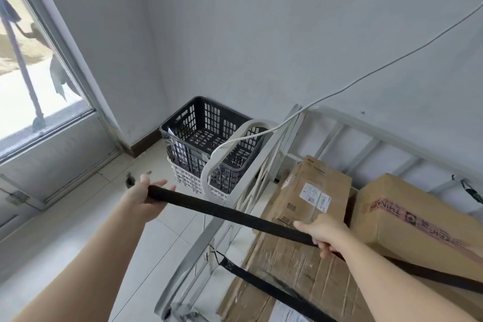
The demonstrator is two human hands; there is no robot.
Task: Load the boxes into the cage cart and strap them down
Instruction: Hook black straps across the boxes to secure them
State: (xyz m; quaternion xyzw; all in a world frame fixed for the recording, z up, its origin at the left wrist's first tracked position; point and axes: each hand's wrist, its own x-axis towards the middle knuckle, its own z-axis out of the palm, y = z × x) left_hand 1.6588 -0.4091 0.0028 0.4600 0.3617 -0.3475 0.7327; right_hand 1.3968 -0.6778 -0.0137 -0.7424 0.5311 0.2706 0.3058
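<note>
**Colours in the Room**

The strap held in both hands is black all over. A second strap lower down is black too, with a little stitched cross near its hook. The boxes are brown cardboard. One box has a white label with tiny dark print. The other box has pinkish tape with dark red letters. The cage cart has pale cream-white bars. The top basket is black with a grid of holes, and the basket under it is white. The wall is light grey. The floor tiles are off-white. A thin white cable crosses the wall.
</note>
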